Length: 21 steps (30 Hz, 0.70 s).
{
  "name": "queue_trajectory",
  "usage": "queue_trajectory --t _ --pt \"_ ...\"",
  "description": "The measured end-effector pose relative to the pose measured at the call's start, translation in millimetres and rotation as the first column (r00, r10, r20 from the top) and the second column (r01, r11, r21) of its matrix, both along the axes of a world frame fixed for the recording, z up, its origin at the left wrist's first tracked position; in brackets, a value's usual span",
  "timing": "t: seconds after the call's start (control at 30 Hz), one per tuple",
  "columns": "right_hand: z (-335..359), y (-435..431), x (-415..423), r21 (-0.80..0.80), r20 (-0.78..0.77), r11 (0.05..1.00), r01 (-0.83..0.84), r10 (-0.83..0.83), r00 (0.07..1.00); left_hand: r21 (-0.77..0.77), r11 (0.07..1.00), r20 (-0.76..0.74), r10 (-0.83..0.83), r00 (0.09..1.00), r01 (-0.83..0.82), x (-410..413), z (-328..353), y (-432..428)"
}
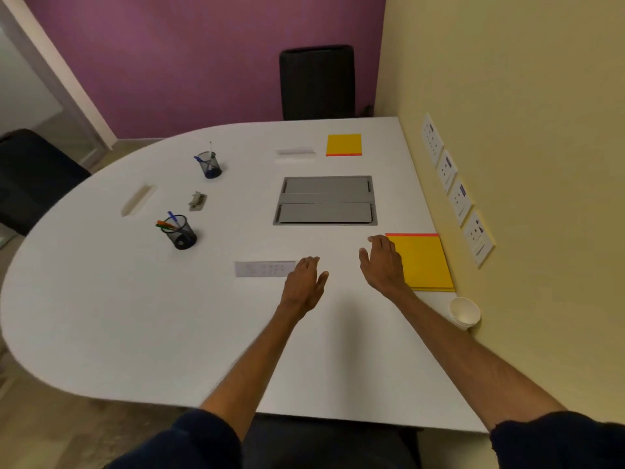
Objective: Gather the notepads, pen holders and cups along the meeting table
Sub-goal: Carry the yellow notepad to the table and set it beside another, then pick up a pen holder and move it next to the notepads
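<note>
Falling softly and evenly from overhead, leaving the white table [135, 316] moderately bright and laying only a faint, diffuse shadow on it near the left hand [304, 282]. Bending the table edge and the wall sockets [456, 191] outward toward the corners. Smearing slightly throughout, blurring the name plate [264, 269] lettering past reading.
</note>
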State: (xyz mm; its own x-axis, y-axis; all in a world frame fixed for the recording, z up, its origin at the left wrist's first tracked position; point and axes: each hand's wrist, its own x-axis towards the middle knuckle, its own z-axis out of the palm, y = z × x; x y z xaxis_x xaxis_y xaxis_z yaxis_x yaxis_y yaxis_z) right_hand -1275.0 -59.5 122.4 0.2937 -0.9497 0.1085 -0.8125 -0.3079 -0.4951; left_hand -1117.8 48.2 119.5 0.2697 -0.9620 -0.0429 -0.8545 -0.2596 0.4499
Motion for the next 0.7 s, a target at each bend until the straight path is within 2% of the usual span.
queue_trajectory --t 0.2,0.33,0.7 --pt "41 38 44 -0.046 0.075 0.993 -0.113 0.116 0.99 -0.081 0.99 -0.001 0.116 0.993 -0.115 39 43 50" --pt "64 57 76 -0.055 0.072 0.974 -0.219 0.223 0.972 -0.111 0.975 0.03 0.194 0.98 -0.19 55 68 78" --pt "98 119 153 -0.062 0.119 0.883 -0.466 0.47 0.875 -0.108 0.868 0.004 0.488 0.873 -0.484 96 97 180"
